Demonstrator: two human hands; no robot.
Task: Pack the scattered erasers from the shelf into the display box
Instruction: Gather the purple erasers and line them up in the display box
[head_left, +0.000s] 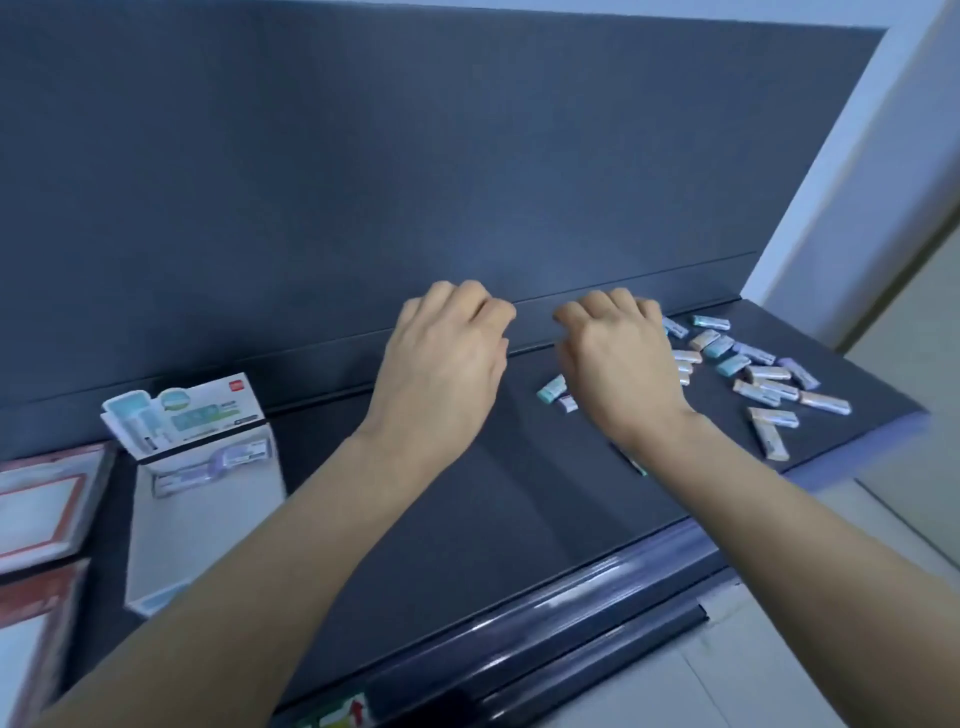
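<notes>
Two bare forearms (249, 597) come in from the bottom, closest to the lens, reaching over the shelf's glossy front rail (571, 587). Two hands, both knuckles-up with the fingers curled under.

The right hand (618, 364) sits over the left edge of the eraser pile. Its grip is curled enough that the fingertips are hidden, so I can't tell if it's got erasers pinched or is only touching them. The left hand (441, 364) is just beside it, over bare shelf (467, 519) near the dark back panel (363, 182). Same curled grip, nothing showing in it, but the palm side is hidden, so honestly can't tell there either.

Erasers (769, 389): I count about eighteen loose ones, though a few are half behind the right hand. Two lie just left of that hand, and the rest fan out to its right toward the shelf's corner. They're small oblong blocks in paper sleeves, all pastel: teal, light blue, peach, lilac. They lie flat at all angles, some touching. Something thin with a teal tip shows under the right wrist, too hidden to call.

One box (202, 545), well to the left on the same shelf: white, open top, printed flap standing up at the back. At least one lilac eraser lies inside at the far end, too blurry to count more. Past the box at the far left are two flat red-bordered packs (41, 509).
</notes>
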